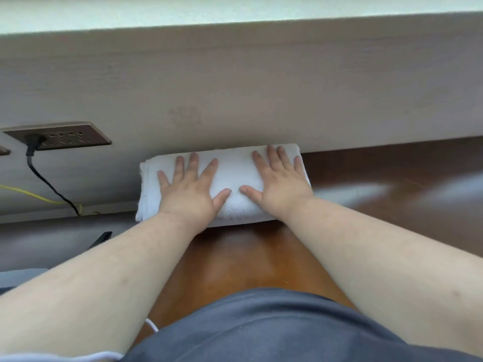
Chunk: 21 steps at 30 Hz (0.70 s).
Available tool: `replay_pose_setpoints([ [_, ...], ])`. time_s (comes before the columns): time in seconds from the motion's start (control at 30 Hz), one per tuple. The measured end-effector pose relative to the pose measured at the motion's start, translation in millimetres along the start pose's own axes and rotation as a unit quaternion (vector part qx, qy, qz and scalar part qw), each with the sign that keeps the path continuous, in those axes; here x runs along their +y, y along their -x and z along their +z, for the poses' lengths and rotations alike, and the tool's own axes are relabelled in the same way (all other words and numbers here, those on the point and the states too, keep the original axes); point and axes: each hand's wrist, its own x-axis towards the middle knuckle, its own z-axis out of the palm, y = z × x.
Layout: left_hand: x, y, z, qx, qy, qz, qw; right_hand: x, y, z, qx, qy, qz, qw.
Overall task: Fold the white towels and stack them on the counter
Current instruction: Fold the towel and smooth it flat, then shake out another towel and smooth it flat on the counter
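Folded white towel lies flat on the brown wooden surface, its far edge against the grey wood-grain wall panel, its left end overhanging or reaching the surface's left edge — cannot tell which. Layered folds show at the towel's left end; the near edge is rounded. Both hands lie on top of it, palms down. Left hand rests on the left-centre part, fingers straight and spread wide toward the wall, thumb angled inward to the right. Right hand rests on the right part, fingers straight and spread less widely, fingertips near the towel's far edge, thumb angled inward to the left. The two thumb tips lie near each other over the towel's middle, apart, not touching. Neither hand curls round the cloth — flat pressing or smoothing contact only. Both bare forearms run from the lower corners of the view and converge at the towel, wrists crossing its near edge. Towel fabric shows between the hands and to the left of the left hand; little of it shows beyond the right hand. Further out: a dark socket strip set in the wall panel at left, a black plug and cable hanging from it, a thin yellow wire crossing below. Person's dark blue-grey clothing fills the bottom centre.
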Motion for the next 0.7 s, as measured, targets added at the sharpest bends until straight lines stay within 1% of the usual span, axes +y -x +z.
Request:
replay_pose_setpoints([
  [0.13,-2,-7,-8,-0.033,0.012,-0.042,0.998,6,-6,1,0.002,-0.023,0.026,0.999],
  [0.27,3,-2,-17,-0.071,0.015,-0.066,0.995,13,-1,-5,-0.025,-0.047,0.023,0.998],
  [0.37,10,-5,-36,-0.102,0.003,-0.076,0.992,25,3,-25,-0.037,-0.060,0.011,0.997],
  [0.43,22,-6,-54,-0.070,-0.014,-0.026,0.997,34,11,-43,-0.014,-0.079,0.027,0.996],
  [0.53,56,-5,-84,-0.002,-0.007,0.086,0.996,60,31,-74,0.023,-0.105,0.084,0.991],
  [0.6,87,-4,-106,0.013,0.010,0.131,0.991,88,53,-94,0.037,-0.115,0.132,0.984],
  [0.7,133,1,-141,0.037,0.053,0.198,0.978,139,95,-127,0.051,-0.100,0.191,0.975],
])
